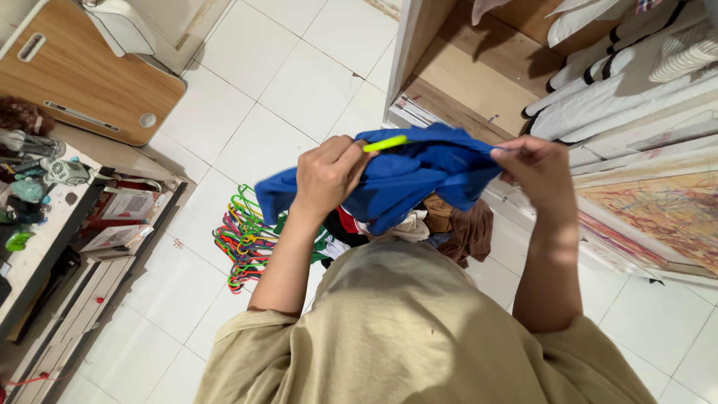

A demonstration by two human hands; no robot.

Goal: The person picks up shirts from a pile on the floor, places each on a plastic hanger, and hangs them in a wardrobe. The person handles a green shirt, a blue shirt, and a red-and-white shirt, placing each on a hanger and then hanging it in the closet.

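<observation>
Head view, looking straight down. White tiled floor (284,97) fills most of the frame. Open wardrobe (464,67) at upper right, with white garments with dark trim (621,67) hanging inside. Wooden desk (82,75) at upper left; cluttered surface (37,224) along the left edge carries small items too jumbled to tell apart. Beige shirt (404,329) of the person fills the lower centre.

Blue garment (419,176) at frame centre, bunched and held up between both hands, above the floor. Left hand (329,176): grip closed on the garment's left part, fingers curled into the cloth. Right hand (538,168): grip pinched on the garment's right edge. Yellow-green hanger (385,143) pokes out of the garment's top, just beside the left hand's fingers.

Heap of clothes (449,224), brown, white and red, lies on the floor under the garment. Pile of coloured hangers (243,239) lies on the floor left of centre, beside the heap.
</observation>
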